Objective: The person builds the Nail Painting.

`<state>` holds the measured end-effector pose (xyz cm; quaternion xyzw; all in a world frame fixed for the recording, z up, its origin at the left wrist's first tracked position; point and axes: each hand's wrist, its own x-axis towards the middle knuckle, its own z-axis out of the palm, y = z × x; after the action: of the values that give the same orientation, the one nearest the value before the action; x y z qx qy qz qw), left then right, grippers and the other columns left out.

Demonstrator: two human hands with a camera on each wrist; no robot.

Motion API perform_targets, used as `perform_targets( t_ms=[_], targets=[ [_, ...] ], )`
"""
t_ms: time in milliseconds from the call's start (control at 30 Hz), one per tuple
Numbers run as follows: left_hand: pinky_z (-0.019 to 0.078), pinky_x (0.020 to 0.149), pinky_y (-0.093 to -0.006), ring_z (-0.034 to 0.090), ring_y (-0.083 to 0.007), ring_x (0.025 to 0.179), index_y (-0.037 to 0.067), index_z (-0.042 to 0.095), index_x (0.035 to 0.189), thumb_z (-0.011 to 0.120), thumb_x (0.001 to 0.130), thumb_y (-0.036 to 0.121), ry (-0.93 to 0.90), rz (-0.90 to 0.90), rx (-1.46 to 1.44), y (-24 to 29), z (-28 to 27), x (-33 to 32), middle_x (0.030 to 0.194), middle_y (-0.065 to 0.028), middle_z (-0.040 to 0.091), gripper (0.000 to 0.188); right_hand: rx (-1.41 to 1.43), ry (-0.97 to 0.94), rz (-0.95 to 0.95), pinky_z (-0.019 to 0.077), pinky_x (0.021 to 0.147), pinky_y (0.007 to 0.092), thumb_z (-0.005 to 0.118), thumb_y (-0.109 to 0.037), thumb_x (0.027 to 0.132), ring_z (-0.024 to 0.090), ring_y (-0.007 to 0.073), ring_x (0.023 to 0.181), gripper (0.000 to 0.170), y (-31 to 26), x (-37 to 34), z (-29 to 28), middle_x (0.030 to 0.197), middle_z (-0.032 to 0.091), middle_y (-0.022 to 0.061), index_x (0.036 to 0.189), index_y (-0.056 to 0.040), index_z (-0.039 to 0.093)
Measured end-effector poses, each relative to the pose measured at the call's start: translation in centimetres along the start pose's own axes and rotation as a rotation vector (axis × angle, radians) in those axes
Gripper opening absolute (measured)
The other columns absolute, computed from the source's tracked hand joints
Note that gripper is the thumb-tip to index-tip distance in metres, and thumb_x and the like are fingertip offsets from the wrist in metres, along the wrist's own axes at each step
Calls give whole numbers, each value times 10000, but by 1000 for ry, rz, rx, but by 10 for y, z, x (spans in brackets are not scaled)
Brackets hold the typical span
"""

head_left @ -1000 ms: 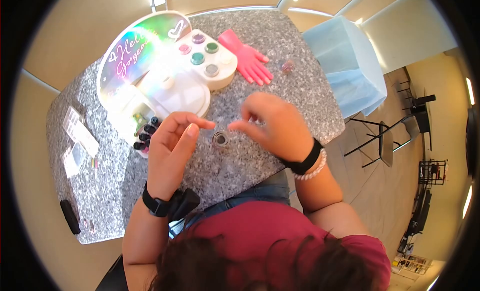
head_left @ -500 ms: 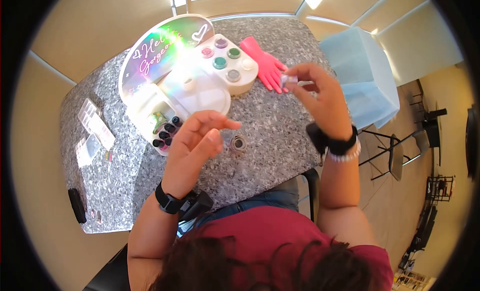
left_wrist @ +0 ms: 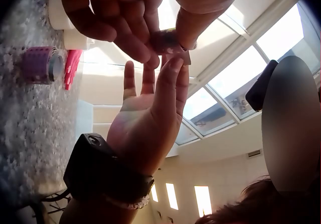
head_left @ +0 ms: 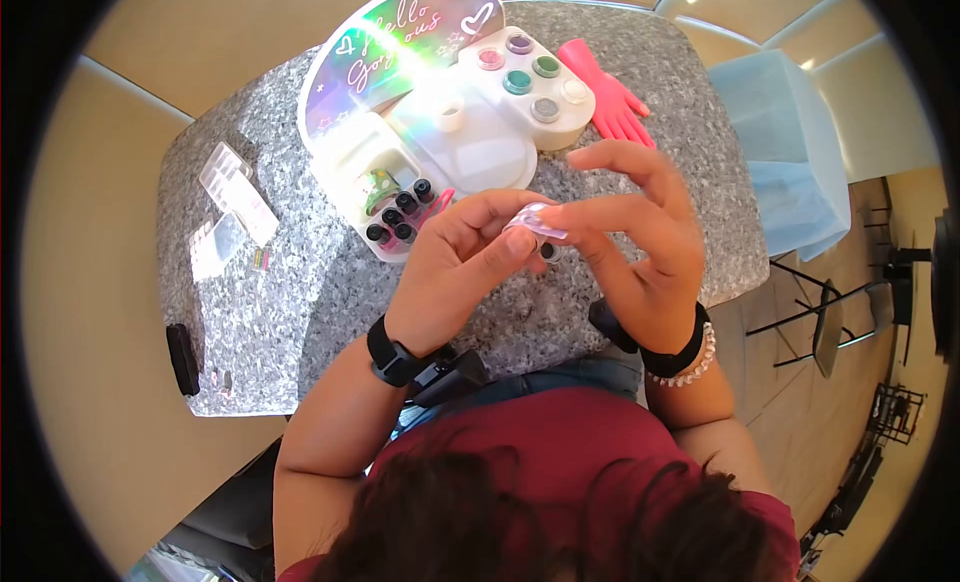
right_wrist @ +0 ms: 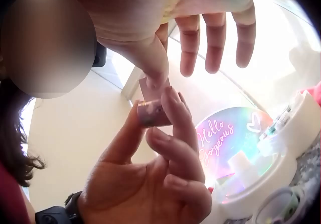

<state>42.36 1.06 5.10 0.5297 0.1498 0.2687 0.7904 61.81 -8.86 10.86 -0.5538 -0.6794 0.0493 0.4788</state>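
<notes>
Small shiny roll (right_wrist: pixel 153 114) lies on the wearer's side of the display stand (head_left: pixel 560 134), raised between the hands; left hand (head_left: pixel 445 267) pinches it between thumb and fingertips; right hand (head_left: pixel 652 257) pinches its loose end (right_wrist: pixel 146 89) with thumb and forefinger, other fingers extended away. Second roll (left_wrist: pixel 37 66) sits on the speckled tabletop (head_left: pixel 310 282), also on the wearer's side of the stand; pink glove-like hand (head_left: pixel 600 92) lies beside the stand; dark-capped bottles (head_left: pixel 406 204) stand in its near end.

Risks, judged: the strip looks thin, so an uneven or sharp pull could crease or tear it; too light a left pinch could let the roll spin loose or drop towards the second roll; too hard a squeeze could flatten it; a slip of the right thumb could let the end curl back; glare off the stand could make the film's edge hard to see.
</notes>
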Motion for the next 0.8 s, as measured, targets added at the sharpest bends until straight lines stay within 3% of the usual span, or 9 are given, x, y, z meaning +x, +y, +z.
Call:
perform_targets(
  t_ms=[67, 300, 400, 467, 533, 600, 633, 733, 800],
  targets=[
    [573, 976, -338, 715, -141, 1100, 4, 639, 1483, 715, 1103, 521, 16, -9, -19, -1, -1, -1, 1293, -84, 764, 646, -113, 41, -41, 550, 1021, 411, 836, 17, 885, 699, 297, 1203, 243, -2, 1, -5, 1293, 715, 132, 1080, -125, 861],
    [553, 1105, -397, 721, -198, 1254, -2, 613, 1490, 689, 1119, 509, 59, 55, -101, 1, -1, -1, 1347, -130, 762, 636, -69, 70, -54, 550, 998, 409, 850, 8, 851, 689, 295, 1170, 214, -1, -10, -12, 1273, 704, 141, 1025, -117, 845],
    [554, 1129, -419, 715, -223, 1296, 3, 620, 1471, 706, 1099, 542, 75, 93, -133, 1, 0, -1, 1361, -151, 760, 660, -75, 33, -83, 535, 1031, 441, 867, -32, 821, 668, 328, 1184, 199, -1, -10, -11, 1285, 699, 131, 999, -111, 826],
    [560, 1119, -414, 718, -223, 1289, 7, 623, 1467, 724, 1092, 530, 77, 90, -118, -3, -1, -1, 1359, -150, 760, 652, -137, -131, -155, 507, 1081, 476, 865, -65, 808, 641, 376, 1249, 212, -1, 0, -5, 1303, 696, 124, 1007, -121, 816],
    [567, 1110, -409, 721, -224, 1282, 10, 625, 1463, 741, 1085, 518, 76, 71, -104, -8, 3, -1, 1358, -149, 761, 644, -155, -143, -147, 475, 1143, 503, 851, -68, 803, 609, 416, 1323, 208, 1, -6, 6, 1404, 697, 138, 998, -131, 814],
    [588, 1077, -356, 726, -183, 1239, 3, 654, 1454, 767, 1097, 226, 37, 59, -177, -9, 3, -3, 1332, -148, 774, 436, -215, -35, -157, 471, 1167, 505, 832, -46, 794, 597, 428, 1372, 215, -1, -7, 16, 1521, 668, 171, 989, -134, 815],
    [598, 1052, -352, 729, -173, 1215, 11, 686, 1429, 808, 1059, 166, 66, 44, -163, -7, 2, -4, 1318, -138, 778, 419, -209, -37, -156, 471, 1167, 505, 832, -46, 794, 597, 428, 1372, 215, -3, -7, 17, 1521, 668, 171, 989, -134, 815],
    [603, 1021, -329, 728, -144, 1177, 18, 737, 1377, 862, 1004, 134, 87, 17, -58, 2, -4, -2, 1287, -108, 788, 410, -225, -65, -133, 471, 1179, 505, 818, -22, 781, 605, 429, 1375, 211, -6, -3, 14, 1577, 646, 198, 963, -128, 809],
    [597, 1015, -326, 737, -142, 1145, 24, 765, 1331, 888, 974, 175, 122, 39, 81, 7, -4, -1, 1233, -96, 801, 407, -140, -158, -174, 498, 1152, 494, 805, -10, 779, 635, 417, 1334, 210, 1, -4, -3, 1483, 700, 181, 958, -119, 795]
  ],
)
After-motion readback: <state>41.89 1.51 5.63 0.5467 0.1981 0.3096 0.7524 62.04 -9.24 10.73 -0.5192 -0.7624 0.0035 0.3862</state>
